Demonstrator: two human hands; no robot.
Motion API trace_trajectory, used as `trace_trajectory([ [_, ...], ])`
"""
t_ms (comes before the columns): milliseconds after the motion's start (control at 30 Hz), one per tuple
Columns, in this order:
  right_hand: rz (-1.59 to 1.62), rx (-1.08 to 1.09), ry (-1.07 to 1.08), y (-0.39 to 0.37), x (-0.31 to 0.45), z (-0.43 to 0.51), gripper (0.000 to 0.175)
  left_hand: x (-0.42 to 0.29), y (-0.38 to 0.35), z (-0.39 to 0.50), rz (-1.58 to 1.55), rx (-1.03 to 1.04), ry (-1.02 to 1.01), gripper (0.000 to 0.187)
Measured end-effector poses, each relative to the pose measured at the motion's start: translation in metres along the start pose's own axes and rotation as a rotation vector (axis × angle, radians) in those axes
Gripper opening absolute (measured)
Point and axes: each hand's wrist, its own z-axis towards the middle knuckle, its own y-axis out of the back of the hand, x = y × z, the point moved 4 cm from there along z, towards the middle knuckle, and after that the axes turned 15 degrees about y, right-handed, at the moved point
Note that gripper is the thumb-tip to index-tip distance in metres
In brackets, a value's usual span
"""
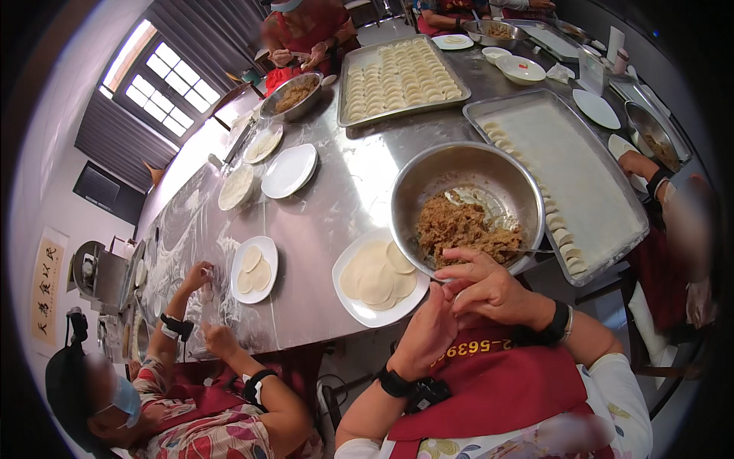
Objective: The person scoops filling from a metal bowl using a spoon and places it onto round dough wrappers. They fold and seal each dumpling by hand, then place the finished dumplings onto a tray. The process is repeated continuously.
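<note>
My left hand (425, 338) and my right hand (496, 290) meet at the near edge of the steel bowl, fingertips pressed together. Whatever lies between them is hidden by the fingers. Just beyond is the large steel bowl (467, 155) of brown minced filling (459, 224), with a thin metal utensil (530, 251) resting over its right rim. A white plate (354, 310) of round dough wrappers (375, 281) stands left of the bowl, partly under its rim. To the right, a metal tray (585, 166) carries a curved row of folded dumplings (555, 221) along its left side.
A full tray of dumplings (401, 77) stands at the far side. Plates (289, 171) and another bowl of filling (295, 94) sit farther left. A co-worker (223, 396) works at the left on the floured steel table (309, 246); other people are across and at right.
</note>
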Motion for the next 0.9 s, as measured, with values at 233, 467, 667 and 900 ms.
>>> trace_trajectory([
  [233,-0.137,0.125,0.114,0.003,0.008,0.010,0.010,-0.006,-0.005,-0.002,0.039,0.036,0.009,0.085],
  [467,-0.068,0.078,0.001,0.005,0.007,0.007,0.015,-0.005,0.003,-0.002,-0.063,0.060,0.040,0.082],
  [667,0.137,-0.194,-0.129,0.003,0.000,-0.009,0.019,-0.003,0.001,-0.006,-0.137,0.025,-0.054,0.078],
  [900,0.140,-0.236,-0.210,0.004,0.007,-0.014,0.029,-0.009,-0.006,-0.004,-0.141,0.090,-0.094,0.076],
])
